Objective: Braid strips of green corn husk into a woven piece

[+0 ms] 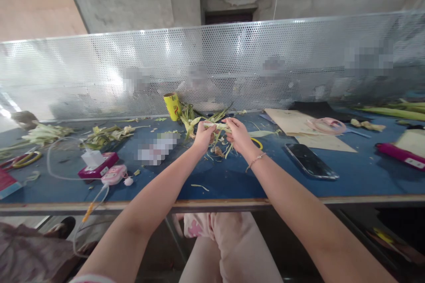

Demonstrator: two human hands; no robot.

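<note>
Blue bench [232,181] in front of the mesh screen [99,66], far middle: left hand [203,135] and right hand [237,135] both pinched shut on a pale green leaf strip [217,126] just above the scraps [217,150], and I'd say keep those grips close and pull evenly so it doesn't tear.

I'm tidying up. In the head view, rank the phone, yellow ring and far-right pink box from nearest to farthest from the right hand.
From the right hand, gripping a leaf strip:
1. yellow ring, just beside it.
2. phone, farther right.
3. pink box, far right edge.
</note>
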